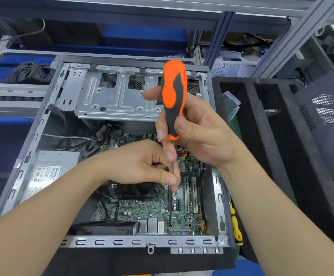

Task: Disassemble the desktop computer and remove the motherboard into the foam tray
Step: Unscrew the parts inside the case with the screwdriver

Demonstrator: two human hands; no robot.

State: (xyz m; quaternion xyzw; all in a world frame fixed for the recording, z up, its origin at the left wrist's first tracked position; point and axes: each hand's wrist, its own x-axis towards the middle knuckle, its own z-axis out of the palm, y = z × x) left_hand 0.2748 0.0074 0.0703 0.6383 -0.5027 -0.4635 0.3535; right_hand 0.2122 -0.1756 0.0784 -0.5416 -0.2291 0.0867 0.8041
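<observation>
Right hand [198, 132] is clamped round the orange-and-grey handle of the screwdriver [174, 96], thumb on the near side, fingers wrapped behind; the tool stands nearly upright. Left hand [142, 162], just below, pinches the metal shaft between thumb and fingertips. The tip rests at a mounting hole [170, 225] near the near edge of the motherboard [152, 208], directly beneath both hands. The motherboard lies flat in the open case [32, 136], in its right half, with white slots along its right side and a black fan [134, 189] partly hidden under the left hand. Power supply [48, 172] sits at the case's left wall; loose black cables [78, 140] run beyond it. A bare metal drive cage [118, 96] spans the far end of the case. The black foam tray [261, 136] stands just right of the case, with a clear plastic piece [231, 104] at its left edge. A yellow-handled tool [235, 224] lies in the gap between case and tray. Bench surface is blue. Metal racking [221, 36] rises behind, with coiled black wire [30, 71] at far left.
</observation>
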